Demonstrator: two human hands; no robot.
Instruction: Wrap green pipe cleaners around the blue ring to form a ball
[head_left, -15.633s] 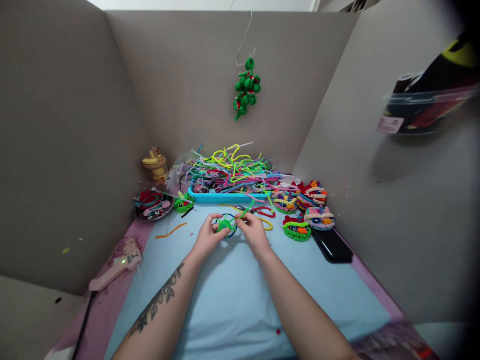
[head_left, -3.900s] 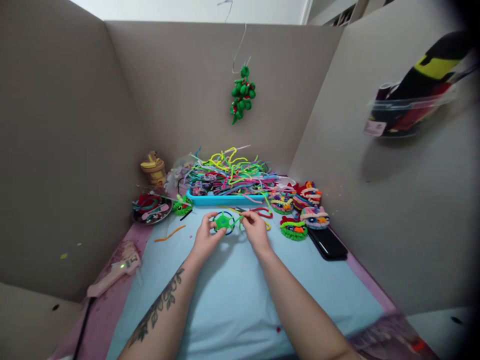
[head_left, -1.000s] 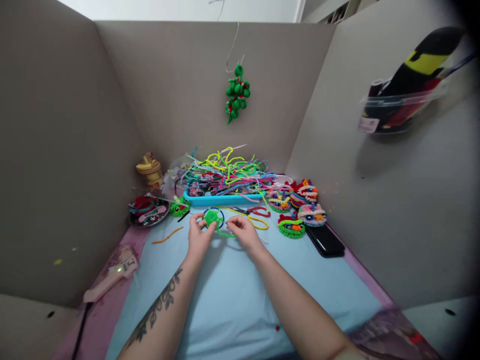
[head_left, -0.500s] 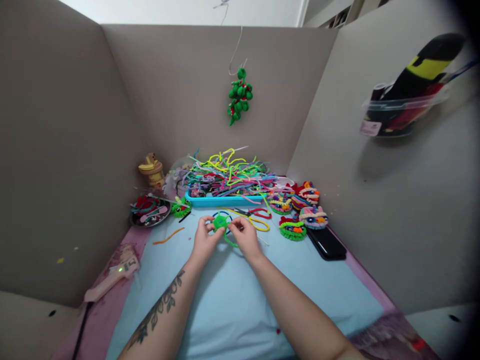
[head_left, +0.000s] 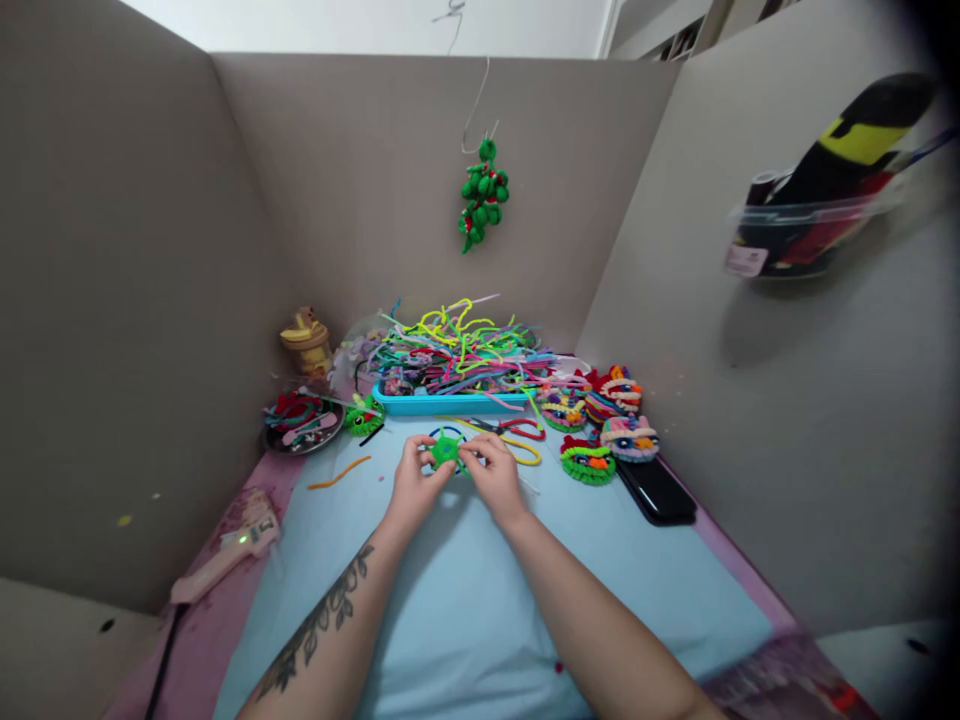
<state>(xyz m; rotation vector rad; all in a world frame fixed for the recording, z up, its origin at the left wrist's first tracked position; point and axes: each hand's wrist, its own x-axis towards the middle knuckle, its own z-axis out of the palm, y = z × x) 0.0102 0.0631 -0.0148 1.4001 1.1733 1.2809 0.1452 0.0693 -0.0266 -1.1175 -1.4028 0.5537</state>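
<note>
A small round green pipe-cleaner weave on a blue ring (head_left: 445, 449) sits between both my hands above the light blue mat (head_left: 465, 600). My left hand (head_left: 412, 482) pinches its left side with thumb and fingers closed. My right hand (head_left: 493, 474) pinches its right side, fingers closed against the green strand. Just beyond the hands lie red-handled scissors (head_left: 517, 428) and a yellow pipe cleaner (head_left: 525, 455).
A blue tray heaped with coloured pipe cleaners (head_left: 450, 398) stands at the back. Several finished woven discs (head_left: 589, 462) and a black phone (head_left: 660, 492) lie right. A pink glue gun (head_left: 225, 545), a plate of scraps (head_left: 300, 420) and an orange pipe cleaner (head_left: 339, 472) lie left. Grey partitions enclose the desk.
My right hand has come in against the green weave, taking up the loose green strand that trailed out a second ago. Both hands shifted slightly right and nearer.
</note>
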